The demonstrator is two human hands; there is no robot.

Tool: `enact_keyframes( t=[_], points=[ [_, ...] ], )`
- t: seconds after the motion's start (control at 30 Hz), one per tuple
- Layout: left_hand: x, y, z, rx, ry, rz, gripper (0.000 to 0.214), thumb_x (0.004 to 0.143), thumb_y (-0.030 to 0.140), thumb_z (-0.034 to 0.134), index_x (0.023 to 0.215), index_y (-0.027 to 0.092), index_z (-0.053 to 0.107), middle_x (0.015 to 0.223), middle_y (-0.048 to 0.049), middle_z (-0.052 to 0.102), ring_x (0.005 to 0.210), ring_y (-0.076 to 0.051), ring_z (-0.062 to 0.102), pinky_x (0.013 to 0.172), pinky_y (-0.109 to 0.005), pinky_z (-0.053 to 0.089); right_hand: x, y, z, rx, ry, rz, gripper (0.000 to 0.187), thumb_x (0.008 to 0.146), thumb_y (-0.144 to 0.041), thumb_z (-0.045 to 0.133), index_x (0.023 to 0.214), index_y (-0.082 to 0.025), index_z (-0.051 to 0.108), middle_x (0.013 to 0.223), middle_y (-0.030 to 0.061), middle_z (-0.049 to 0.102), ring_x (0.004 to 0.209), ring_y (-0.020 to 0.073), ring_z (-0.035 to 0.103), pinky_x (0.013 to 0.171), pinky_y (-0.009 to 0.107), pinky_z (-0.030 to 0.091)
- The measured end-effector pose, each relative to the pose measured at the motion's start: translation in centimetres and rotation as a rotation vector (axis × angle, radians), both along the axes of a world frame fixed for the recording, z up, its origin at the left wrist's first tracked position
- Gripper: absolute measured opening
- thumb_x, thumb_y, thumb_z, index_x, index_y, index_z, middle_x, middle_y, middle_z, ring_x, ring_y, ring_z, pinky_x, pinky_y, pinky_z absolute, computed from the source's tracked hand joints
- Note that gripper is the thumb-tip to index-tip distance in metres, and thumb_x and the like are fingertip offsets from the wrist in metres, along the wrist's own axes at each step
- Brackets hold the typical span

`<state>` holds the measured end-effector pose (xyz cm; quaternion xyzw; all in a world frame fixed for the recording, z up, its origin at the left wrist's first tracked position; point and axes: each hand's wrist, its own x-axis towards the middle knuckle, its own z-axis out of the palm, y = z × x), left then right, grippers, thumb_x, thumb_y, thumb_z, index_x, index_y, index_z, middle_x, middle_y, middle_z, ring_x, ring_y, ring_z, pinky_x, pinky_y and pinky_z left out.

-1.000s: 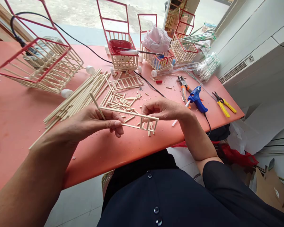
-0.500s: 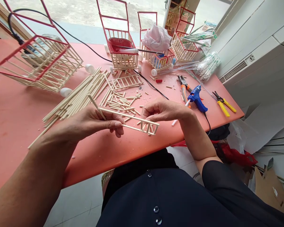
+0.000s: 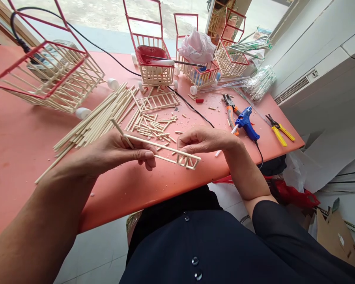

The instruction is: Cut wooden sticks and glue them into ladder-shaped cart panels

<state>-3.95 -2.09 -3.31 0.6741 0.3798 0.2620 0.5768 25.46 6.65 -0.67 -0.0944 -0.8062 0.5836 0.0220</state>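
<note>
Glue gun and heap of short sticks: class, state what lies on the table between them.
In the head view, a black cable crosses the table between the blue glue gun and the heap of short sticks, among a few loose offcuts.

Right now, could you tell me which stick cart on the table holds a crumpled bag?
The second cart from the right: a white bag is stuffed in its basket. Its left neighbour holds a red bowl instead.

- Bare table (image 3: 17, 150) lies open to the left of the left hand (image 3: 118, 152).
- The stick frame (image 3: 168, 154) spans the gap across to the right hand (image 3: 204, 140).
- Beyond them, long sticks (image 3: 97, 118) and short pieces (image 3: 150, 125) crowd the middle.
- The glue gun (image 3: 247, 122) and its cord (image 3: 259, 154) block the right.
</note>
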Motion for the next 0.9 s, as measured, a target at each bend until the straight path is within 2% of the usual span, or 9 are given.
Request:
enact_keyframes(
  t=[0.2,0.43,0.73,0.9],
  points=[
    [-0.28,-0.07,-0.02,0.028,-0.005,0.006,0.032,0.098,0.056,0.081,0.09,0.027,0.091,0.08,-0.0054,0.085,0.073,-0.019,0.077,0.068,-0.024,0.062,-0.01,0.02,0.37,0.061,-0.045,0.04,0.053,0.113,-0.06,0.058,0.086,-0.014,0.064,0.076,-0.0017,0.056,0.073,0.0099,0.05,0.071,0.022,0.042],
    [0.08,-0.3,0.21,0.029,-0.03,0.017,0.027,0.098,0.053,0.083,0.095,0.027,0.091,0.08,-0.0042,0.084,0.073,-0.017,0.077,0.067,-0.021,0.061,-0.26,-0.25,0.46,0.162,-0.08,0.077,0.041,0.114,-0.043,0.055,0.088,-0.014,0.066,0.077,0.0013,0.063,0.076,0.0116,0.054,0.074,0.023,0.04],
    [-0.11,-0.34,0.43,0.037,0.025,-0.025,0.037,0.1,0.059,0.079,0.096,0.024,0.09,0.082,-0.0059,0.084,0.075,-0.019,0.078,0.07,-0.023,0.062,-0.34,-0.36,0.28,0.171,-0.085,0.017,0.036,0.113,-0.039,0.055,0.087,-0.015,0.062,0.078,0.001,0.063,0.076,0.0117,0.053,0.074,0.023,0.042],
    [0.25,-0.32,0.96,0.042,0.056,-0.069,0.037,0.1,0.059,0.078,0.097,0.024,0.089,0.083,-0.0072,0.085,0.077,-0.02,0.079,0.072,-0.024,0.062,-0.44,-0.37,-0.13,0.093,0.005,-0.042,0.036,0.111,-0.045,0.061,0.09,-0.015,0.064,0.078,-0.0004,0.06,0.077,0.0112,0.054,0.073,0.022,0.043]
  ],
)
